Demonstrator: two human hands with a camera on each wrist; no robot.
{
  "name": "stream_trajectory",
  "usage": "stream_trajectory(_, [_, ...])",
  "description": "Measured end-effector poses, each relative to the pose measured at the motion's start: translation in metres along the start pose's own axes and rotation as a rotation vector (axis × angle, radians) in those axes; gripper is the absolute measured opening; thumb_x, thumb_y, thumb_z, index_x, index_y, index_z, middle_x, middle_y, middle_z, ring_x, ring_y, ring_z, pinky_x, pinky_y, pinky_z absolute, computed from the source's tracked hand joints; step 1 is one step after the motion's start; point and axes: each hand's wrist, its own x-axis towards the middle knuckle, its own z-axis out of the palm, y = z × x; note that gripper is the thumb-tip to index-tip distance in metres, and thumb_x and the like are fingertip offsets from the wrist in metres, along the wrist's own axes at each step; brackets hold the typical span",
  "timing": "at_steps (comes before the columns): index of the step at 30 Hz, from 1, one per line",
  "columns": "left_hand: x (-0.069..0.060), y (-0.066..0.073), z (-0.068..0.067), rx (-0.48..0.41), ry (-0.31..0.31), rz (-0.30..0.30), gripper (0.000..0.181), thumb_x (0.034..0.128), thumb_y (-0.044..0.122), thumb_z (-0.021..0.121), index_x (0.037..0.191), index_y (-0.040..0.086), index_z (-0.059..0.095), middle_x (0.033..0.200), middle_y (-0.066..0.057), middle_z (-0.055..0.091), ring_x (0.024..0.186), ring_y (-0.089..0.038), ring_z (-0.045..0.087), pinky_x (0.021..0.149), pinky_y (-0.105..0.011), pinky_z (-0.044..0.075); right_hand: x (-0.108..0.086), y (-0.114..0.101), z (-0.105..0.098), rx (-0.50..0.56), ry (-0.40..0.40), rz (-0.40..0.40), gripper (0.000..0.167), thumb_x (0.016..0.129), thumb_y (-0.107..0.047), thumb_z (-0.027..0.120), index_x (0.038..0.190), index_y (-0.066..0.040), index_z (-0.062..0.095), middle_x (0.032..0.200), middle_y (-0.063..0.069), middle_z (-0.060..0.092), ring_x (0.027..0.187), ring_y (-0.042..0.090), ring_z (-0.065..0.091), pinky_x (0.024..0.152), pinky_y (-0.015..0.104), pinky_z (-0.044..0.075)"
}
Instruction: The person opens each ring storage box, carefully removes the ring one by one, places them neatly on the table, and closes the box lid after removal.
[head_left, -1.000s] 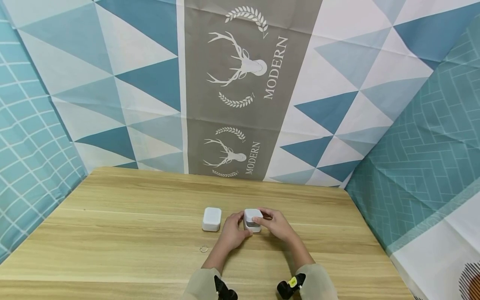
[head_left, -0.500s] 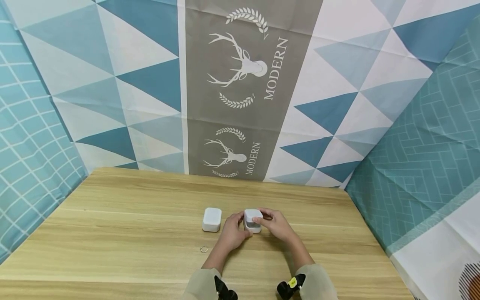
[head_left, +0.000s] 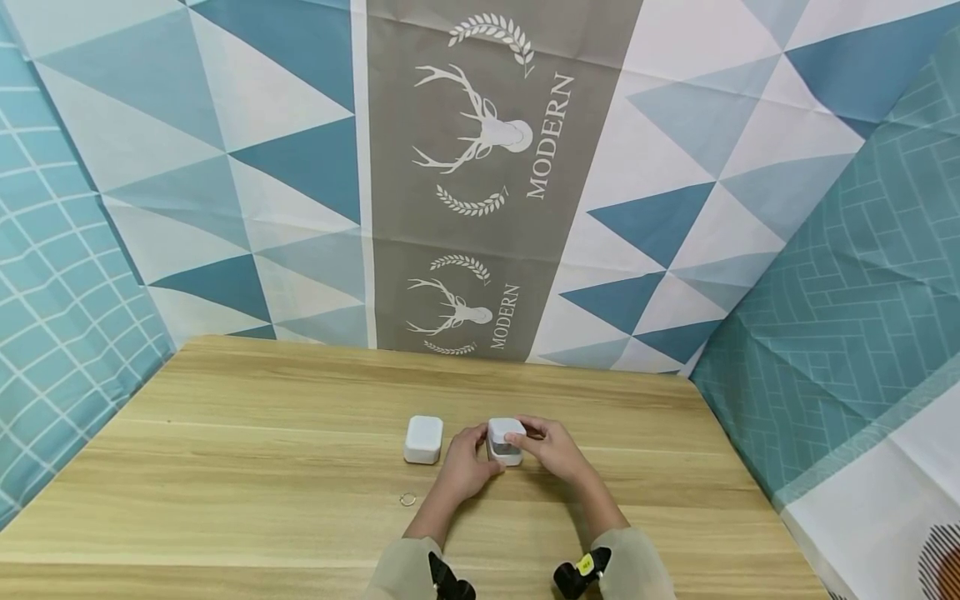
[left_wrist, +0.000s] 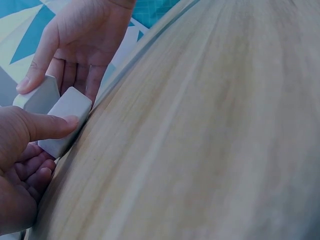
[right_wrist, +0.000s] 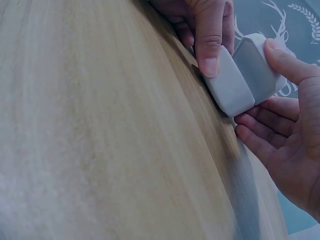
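Observation:
A small white ring box (head_left: 506,430) with cut corners stands on the table, its lid tilted up from its base. My left hand (head_left: 464,468) grips the base (right_wrist: 231,85), thumb on the near side and fingers round the far side. From the right, my right hand (head_left: 553,450) pinches the lid (right_wrist: 260,67) between thumb and fingers. Whether anything lies inside the box cannot be seen. Just left of my left hand sits another white box (head_left: 423,439), closed. A thin ring (head_left: 407,498) lies on the wood in front of that box.
The wooden table (head_left: 247,467) meets a patterned cloth backdrop (head_left: 465,183) at its far edge. Teal cloth (head_left: 847,317) hangs along the right side and light blue checked cloth (head_left: 60,275) on the left.

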Motion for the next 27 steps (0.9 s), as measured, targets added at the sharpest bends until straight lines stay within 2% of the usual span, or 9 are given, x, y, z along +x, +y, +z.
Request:
stream_trajectory(18, [0.0006, 0.0001, -0.0001, 0.007, 0.000, 0.000, 0.065, 0.0735, 0.011, 0.077, 0.129, -0.010, 0.049, 0.121, -0.023, 0.056, 0.114, -0.036, 0.054, 0.099, -0.049, 0.044, 0.0009, -0.0001, 0.0000, -0.016, -0.004, -0.016, 0.062, 0.086, -0.042, 0.063, 0.129, 0.003, 0.053, 0.122, 0.015, 0.062, 0.111, 0.029, 0.059, 0.094, 0.044, 0.049])
stream_trajectory(27, [0.0009, -0.0007, -0.0003, 0.014, 0.005, 0.019, 0.065, 0.0724, 0.010, 0.077, 0.128, -0.011, 0.049, 0.120, -0.023, 0.057, 0.112, -0.037, 0.055, 0.098, -0.050, 0.044, 0.0012, -0.0018, 0.0009, 0.000, 0.013, -0.011, 0.055, 0.089, -0.032, 0.062, 0.128, 0.005, 0.052, 0.122, 0.018, 0.061, 0.110, 0.029, 0.060, 0.092, 0.044, 0.050])
